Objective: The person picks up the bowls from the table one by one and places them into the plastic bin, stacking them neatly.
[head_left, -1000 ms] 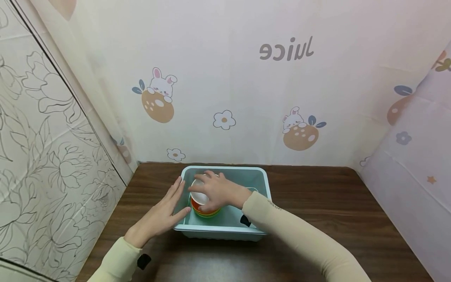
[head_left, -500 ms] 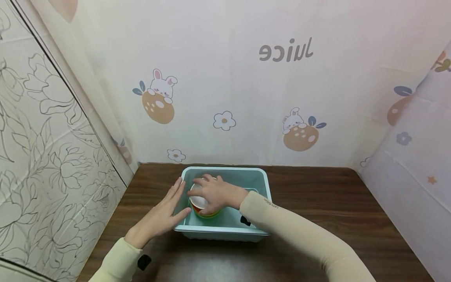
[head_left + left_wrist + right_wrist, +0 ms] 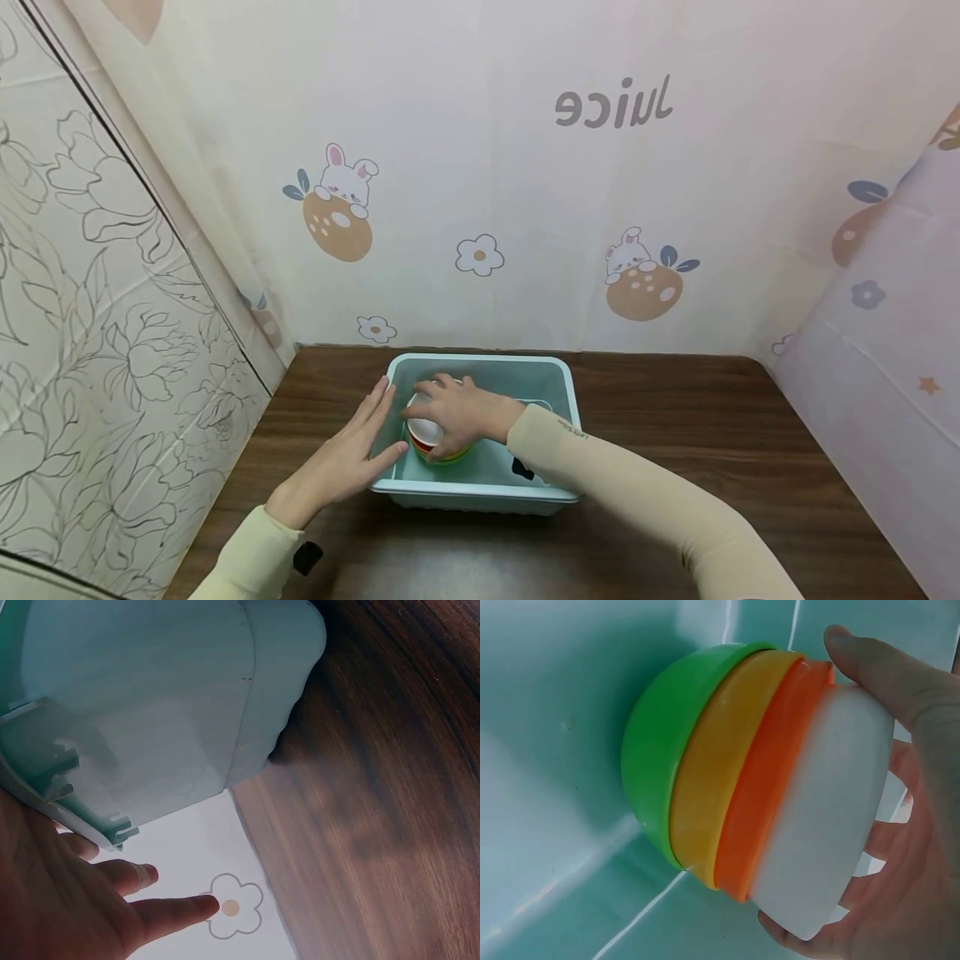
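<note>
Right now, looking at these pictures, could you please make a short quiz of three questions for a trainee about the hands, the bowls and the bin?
1. True or false: the right hand is inside the bin.
2. Which colour is the top bowl of the stack of bowls on which the right hand rests? A green, B white, C blue.
3. What does the left hand touch?

Key
1. True; it reaches down into the bin from above.
2. B; under the white bowl come orange, yellow and green ones.
3. The outer left wall of the bin, with straight fingers. The bin stands on the table.
</note>
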The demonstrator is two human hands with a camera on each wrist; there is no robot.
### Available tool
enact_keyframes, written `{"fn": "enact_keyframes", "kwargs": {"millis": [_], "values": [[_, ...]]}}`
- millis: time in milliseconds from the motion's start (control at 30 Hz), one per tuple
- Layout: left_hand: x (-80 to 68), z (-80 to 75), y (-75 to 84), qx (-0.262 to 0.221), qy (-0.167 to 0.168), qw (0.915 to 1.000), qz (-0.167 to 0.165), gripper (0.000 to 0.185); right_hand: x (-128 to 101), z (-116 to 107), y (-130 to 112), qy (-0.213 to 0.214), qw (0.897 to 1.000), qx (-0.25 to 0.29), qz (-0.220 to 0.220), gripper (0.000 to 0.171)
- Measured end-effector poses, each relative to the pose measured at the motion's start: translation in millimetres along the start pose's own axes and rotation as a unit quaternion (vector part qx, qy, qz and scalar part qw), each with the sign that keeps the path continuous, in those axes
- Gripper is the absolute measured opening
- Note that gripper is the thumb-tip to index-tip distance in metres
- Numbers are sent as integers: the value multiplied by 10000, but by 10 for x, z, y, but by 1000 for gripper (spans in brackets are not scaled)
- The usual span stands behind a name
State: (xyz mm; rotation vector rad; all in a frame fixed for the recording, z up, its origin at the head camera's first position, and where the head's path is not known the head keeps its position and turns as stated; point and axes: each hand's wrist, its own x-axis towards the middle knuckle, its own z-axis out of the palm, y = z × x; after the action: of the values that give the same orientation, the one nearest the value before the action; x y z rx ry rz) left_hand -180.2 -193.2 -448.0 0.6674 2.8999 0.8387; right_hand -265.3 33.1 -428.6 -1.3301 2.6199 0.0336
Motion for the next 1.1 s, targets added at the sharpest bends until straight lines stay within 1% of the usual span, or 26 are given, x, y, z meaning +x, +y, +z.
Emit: {"fn": "enact_keyframes", "kwargs": {"millis": [267,433,700,900,1100], "values": [[-1,-8,18,-7,7,10000,-50,87,15,45,-17,-66,10000,49,-26,76],[-4,1,12,-12,-16,10000,-70,88,32,71,-40,-232,9997,-24,-23,78],[2,2,8,-26,11,10000,41,87,35,72,-65,-371,9992,-125,106,78],[4,2,13,-33,18,10000,47,87,34,66,-72,-433,9987,-265,87,77],[2,2,15,-25,-1,10000,30,87,21,71,-72,-458,9986,-254,95,75]]}}
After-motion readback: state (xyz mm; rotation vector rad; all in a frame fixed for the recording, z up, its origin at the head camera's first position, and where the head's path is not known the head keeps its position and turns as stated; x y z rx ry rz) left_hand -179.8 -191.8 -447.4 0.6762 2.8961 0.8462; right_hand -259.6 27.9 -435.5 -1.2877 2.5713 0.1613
